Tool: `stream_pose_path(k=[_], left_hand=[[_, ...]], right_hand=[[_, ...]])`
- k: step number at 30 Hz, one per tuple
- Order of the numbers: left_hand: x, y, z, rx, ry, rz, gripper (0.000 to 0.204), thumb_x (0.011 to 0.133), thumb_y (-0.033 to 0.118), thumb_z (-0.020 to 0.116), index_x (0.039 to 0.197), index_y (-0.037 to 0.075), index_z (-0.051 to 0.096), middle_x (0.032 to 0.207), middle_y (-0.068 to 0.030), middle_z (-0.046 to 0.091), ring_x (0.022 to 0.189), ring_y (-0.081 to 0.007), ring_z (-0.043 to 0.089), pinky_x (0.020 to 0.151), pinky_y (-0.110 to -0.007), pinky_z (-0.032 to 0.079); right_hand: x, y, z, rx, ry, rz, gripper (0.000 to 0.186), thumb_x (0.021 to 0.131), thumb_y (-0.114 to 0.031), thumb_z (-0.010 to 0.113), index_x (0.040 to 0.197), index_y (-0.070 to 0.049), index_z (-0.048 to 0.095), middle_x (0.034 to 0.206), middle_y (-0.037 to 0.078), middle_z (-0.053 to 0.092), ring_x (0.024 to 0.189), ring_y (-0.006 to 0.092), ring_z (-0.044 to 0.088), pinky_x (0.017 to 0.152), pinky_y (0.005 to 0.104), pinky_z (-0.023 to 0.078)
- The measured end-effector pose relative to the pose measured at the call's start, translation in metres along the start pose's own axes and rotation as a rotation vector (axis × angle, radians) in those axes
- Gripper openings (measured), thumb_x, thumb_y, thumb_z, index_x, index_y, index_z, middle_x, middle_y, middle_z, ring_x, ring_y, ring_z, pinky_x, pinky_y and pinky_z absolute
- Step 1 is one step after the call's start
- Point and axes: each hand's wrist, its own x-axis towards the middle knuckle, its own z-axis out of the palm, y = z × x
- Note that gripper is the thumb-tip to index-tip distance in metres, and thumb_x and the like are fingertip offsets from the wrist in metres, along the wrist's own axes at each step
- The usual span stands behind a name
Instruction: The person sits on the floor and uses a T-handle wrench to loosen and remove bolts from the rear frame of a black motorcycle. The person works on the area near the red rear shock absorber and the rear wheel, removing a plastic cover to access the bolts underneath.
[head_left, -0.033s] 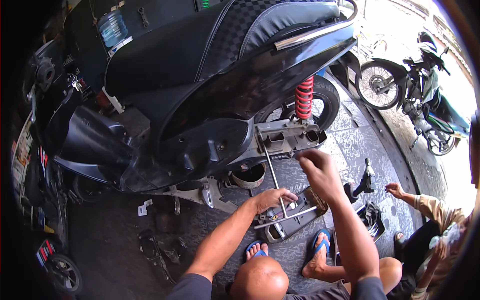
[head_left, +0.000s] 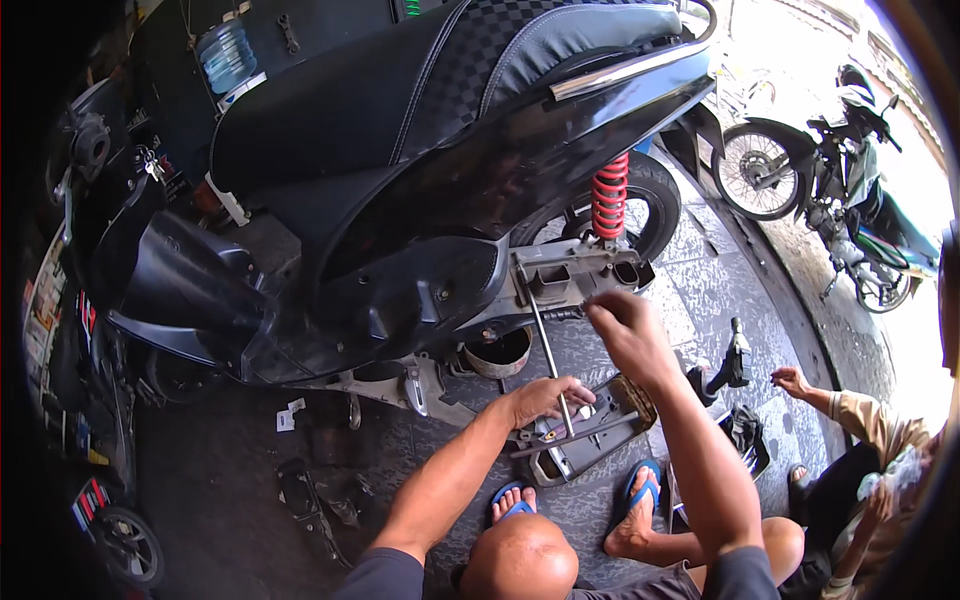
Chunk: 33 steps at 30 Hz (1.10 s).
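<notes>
My left hand [head_left: 542, 398] grips the shaft of a long T-handled wrench [head_left: 543, 338], whose upper end meets the engine casing [head_left: 590, 270] below the red shock spring [head_left: 609, 198] of a black scooter [head_left: 400, 230]. The wrench's crossbar lies low, over a tray of parts [head_left: 570, 465]. My right hand [head_left: 628, 330] is raised just right of the wrench's upper part, fingers curled; whether anything is inside them is hidden.
A pan [head_left: 497, 365] sits under the scooter. A power tool [head_left: 738, 360] stands at right. Loose parts [head_left: 315, 505] lie lower left. Another person's hand [head_left: 788, 380] and sleeve [head_left: 875, 420] appear at right; a parked motorbike [head_left: 850, 200] stands behind.
My right hand has shifted slightly left and up, toward the wrench's upper end and the casing. My left hand stays where it was on the shaft.
</notes>
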Motion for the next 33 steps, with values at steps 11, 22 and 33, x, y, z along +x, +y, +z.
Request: stream_pose_path(k=[11, 22, 33], left_hand=[[-0.007, 0.008, 0.005, -0.273, 0.142, -0.055, 0.049, 0.092, 0.054, 0.054, 0.078, 0.008, 0.061, 0.065, -0.0023, 0.059, 0.050, -0.0089, 0.051, 0.048, -0.021, 0.042], [-0.002, 0.007, 0.011, -0.409, 0.299, 0.078, 0.039, 0.091, 0.043, 0.064, 0.080, 0.006, 0.057, 0.062, -0.0037, 0.060, 0.047, -0.0096, 0.058, 0.041, -0.022, 0.047], [-0.009, 0.005, -0.001, -0.450, 0.225, 0.225, 0.033, 0.099, 0.030, 0.050, 0.104, -0.001, 0.061, 0.077, -0.0076, 0.067, 0.053, -0.0073, 0.054, 0.050, -0.023, 0.046]], right_hand=[[0.180, 0.060, 0.089, -0.773, -0.046, 0.040, 0.036, 0.081, -0.033, 0.058, 0.099, -0.003, 0.069, 0.102, 0.024, 0.067, 0.100, 0.0399, 0.064, 0.085, 0.0476, 0.052], [0.253, 0.139, 0.114, -0.732, -0.215, 0.085, 0.044, 0.078, -0.035, 0.066, 0.110, -0.004, 0.068, 0.114, 0.022, 0.065, 0.111, 0.0355, 0.062, 0.094, 0.0438, 0.049], [0.151, 0.054, 0.006, 0.215, -0.282, 0.211, 0.038, 0.088, -0.037, 0.068, 0.088, 0.001, 0.064, 0.071, 0.005, 0.060, 0.060, 0.0099, 0.055, 0.055, 0.0248, 0.045]])
